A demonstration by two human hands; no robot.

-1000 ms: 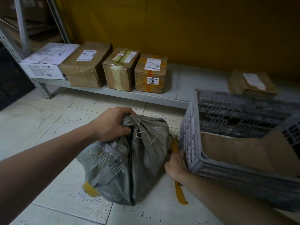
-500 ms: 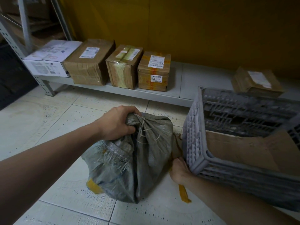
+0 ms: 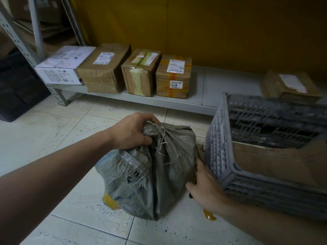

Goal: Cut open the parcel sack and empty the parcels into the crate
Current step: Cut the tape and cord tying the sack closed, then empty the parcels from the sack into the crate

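A grey woven parcel sack (image 3: 159,174) stands on the tiled floor, its neck bunched and tied, with frayed fibres and yellow tape patches. My left hand (image 3: 134,131) is shut on the bunched neck at the sack's top. My right hand (image 3: 203,184) lies against the sack's lower right side, fingers stretched upward, in the gap between sack and crate. It covers a yellow strip (image 3: 209,216) that runs along the floor; whether it grips anything is hidden. The grey plastic crate (image 3: 219,147) stands tilted just right of the sack, with brown cardboard (image 3: 274,161) inside.
A low grey metal shelf (image 3: 200,96) runs along the yellow wall behind, carrying a white box (image 3: 62,66), three brown taped boxes (image 3: 173,76) and a flat brown parcel (image 3: 290,85). A dark crate (image 3: 16,89) sits at the far left by the rack's legs.
My right hand has shifted from the crate's corner onto the sack's right side, and its fingers have stretched out. My left hand keeps its grip on the sack's neck.
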